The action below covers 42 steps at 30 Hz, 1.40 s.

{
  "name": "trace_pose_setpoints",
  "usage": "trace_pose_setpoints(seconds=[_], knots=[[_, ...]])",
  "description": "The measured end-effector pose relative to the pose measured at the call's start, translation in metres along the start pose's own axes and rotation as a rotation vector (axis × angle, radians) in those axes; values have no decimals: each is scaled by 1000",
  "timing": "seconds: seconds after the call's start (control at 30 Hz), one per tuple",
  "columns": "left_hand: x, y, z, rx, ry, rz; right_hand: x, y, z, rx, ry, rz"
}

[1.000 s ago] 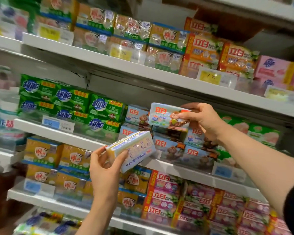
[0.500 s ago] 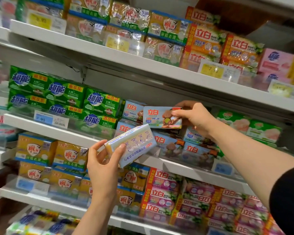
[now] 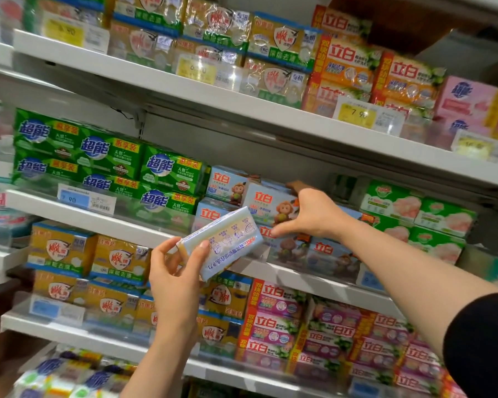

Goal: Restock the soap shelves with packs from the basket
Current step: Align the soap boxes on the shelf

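Item: monkey-print soap pack [image 3: 270, 206], pale blue with red lettering. Location: middle shelf [image 3: 161, 229], top tier of the matching blue stack, just beside the green packs [image 3: 167, 173]. Change: a second ago this pack was held in the air in front of the stack; it now sits lower and further in, level with its neighbours. Judged nearly shelved; one unit of the restock all but placed.

Right hand [image 3: 314, 215]: arm reaching up and across from the lower right, dark sleeve [image 3: 483, 349] at the elbow. Thumb under the pack's right end, fingers over the top and behind it, still gripping.

Left hand [image 3: 174, 272]: raised from below, forearm near vertical, holding a second soap pack [image 3: 227, 245] by its lower end, thumb across the printed back face. That pack is tilted, upper end toward the shelf edge, in front of the stack and not on it. Judged next for shelving.

Basket: not in view.
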<state>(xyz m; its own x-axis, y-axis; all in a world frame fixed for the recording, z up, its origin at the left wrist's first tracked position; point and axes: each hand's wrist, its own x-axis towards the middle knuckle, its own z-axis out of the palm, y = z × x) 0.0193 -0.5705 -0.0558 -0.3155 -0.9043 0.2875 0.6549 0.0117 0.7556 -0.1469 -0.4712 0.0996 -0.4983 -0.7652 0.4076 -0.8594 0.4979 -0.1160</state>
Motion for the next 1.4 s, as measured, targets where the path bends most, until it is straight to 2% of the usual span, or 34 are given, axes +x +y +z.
trace_pose_setpoints(seconds=[0.1,0.17,0.3,0.43,0.57,0.7,0.8,0.93,1.07,1.17,1.33,1.4], knots=[[1,0,0,-4,4,-14,-1,0,1,-263,58,10],[0,1,0,-10,2,-19,-1,1,-4,-309,100,-11],[1,3,0,-10,-5,-22,5,5,-20,-77,195,-9],[3,3,-1,-29,-11,-28,10,18,-32,14,48,-19],[7,2,-3,-83,-37,-78,8,31,-39,93,-3,-30],[9,4,-6,-78,-140,-101,9,35,-42,72,-80,-16],[9,4,-6,-52,-228,-102,10,38,-39,-23,-73,-3],[7,2,-4,-32,-276,-84,8,37,-26,-192,20,14],[2,4,2,-97,-254,-87,3,38,-17,-218,71,5],[2,11,5,-189,-170,-183,0,37,-15,-240,95,0],[14,33,5,26,-43,-236,2,40,-11,-215,76,42],[22,46,6,97,-42,-259,3,39,-11,-228,69,65]])
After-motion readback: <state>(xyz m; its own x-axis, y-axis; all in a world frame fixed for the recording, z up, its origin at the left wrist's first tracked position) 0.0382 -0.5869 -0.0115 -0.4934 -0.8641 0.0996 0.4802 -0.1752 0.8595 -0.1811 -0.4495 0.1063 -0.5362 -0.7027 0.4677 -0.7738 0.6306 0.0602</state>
